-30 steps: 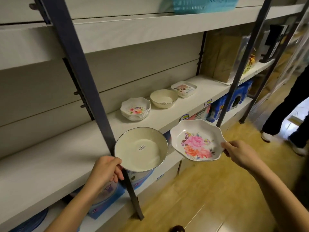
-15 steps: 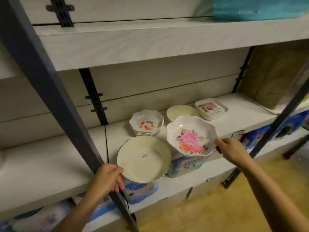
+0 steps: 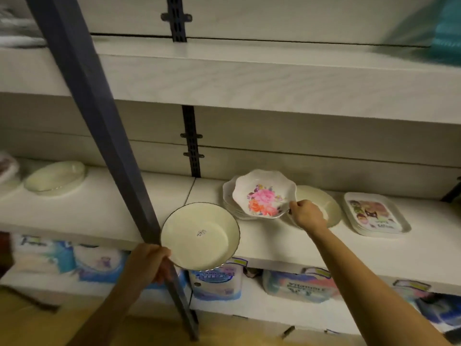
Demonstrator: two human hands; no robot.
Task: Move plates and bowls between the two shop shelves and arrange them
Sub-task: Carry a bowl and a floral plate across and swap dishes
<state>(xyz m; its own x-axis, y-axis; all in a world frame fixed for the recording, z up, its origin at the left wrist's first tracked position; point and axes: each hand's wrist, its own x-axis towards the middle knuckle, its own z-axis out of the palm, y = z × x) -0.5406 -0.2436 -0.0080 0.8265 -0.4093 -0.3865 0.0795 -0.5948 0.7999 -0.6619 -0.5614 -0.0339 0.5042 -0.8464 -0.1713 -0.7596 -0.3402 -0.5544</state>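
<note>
My left hand (image 3: 149,263) grips the near rim of a cream bowl with a dark edge (image 3: 199,236), held out in front of the shelf board (image 3: 287,245). My right hand (image 3: 305,213) pinches the rim of a scalloped floral plate (image 3: 264,194), tilted over a stack of matching scalloped plates (image 3: 228,198). Behind my right hand sits a cream bowl (image 3: 324,203). A stack of rectangular cartoon-print plates (image 3: 374,213) lies to the right. On the left shelf section rests another cream bowl (image 3: 56,177).
A dark blue upright post (image 3: 99,126) crosses diagonally in front of the shelf, right by my left hand. An upper shelf board (image 3: 249,81) overhangs. Packs of tissue (image 3: 214,283) fill the shelf below. A teal basket (image 3: 446,31) sits top right.
I moved closer and turned left. My right hand carried the floral plate back over the stack of scalloped plates. The left hand with the cream bowl stayed by the post.
</note>
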